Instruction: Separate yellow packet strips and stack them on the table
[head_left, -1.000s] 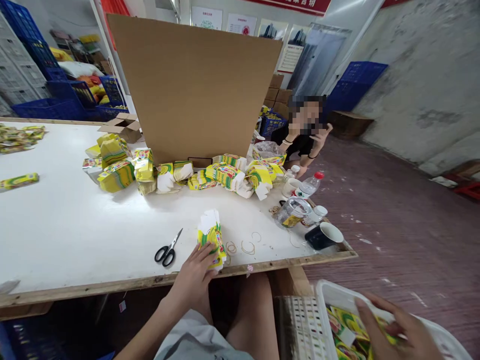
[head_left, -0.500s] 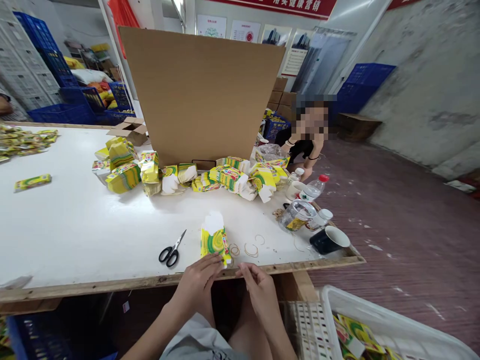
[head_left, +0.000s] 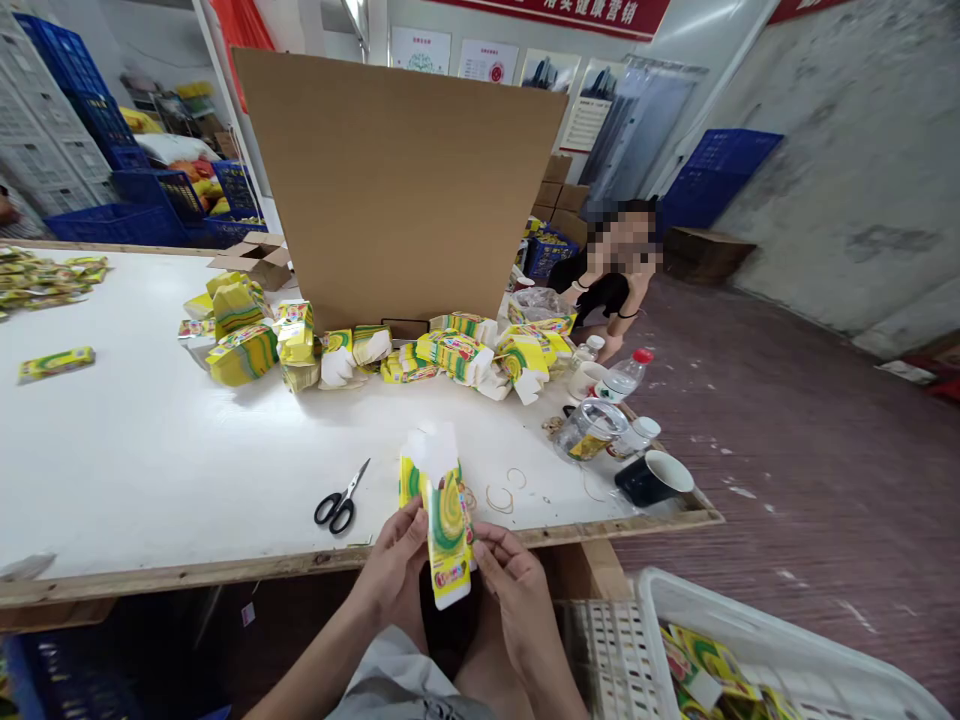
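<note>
I see the left hand (head_left: 399, 548) and right hand (head_left: 513, 565) pinching a yellow-green carton (head_left: 448, 522) at the table's (head_left: 187, 480) six-o'clock edge; scissors (head_left: 345, 497) lie between nine and ten o'clock from it.

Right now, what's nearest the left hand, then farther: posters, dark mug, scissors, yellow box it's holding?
1. Yellow box, touching the left hand.
2. Scissors, just to its left.
3. Dark mug, off to the right.
4. Posters, way at the back.
</note>
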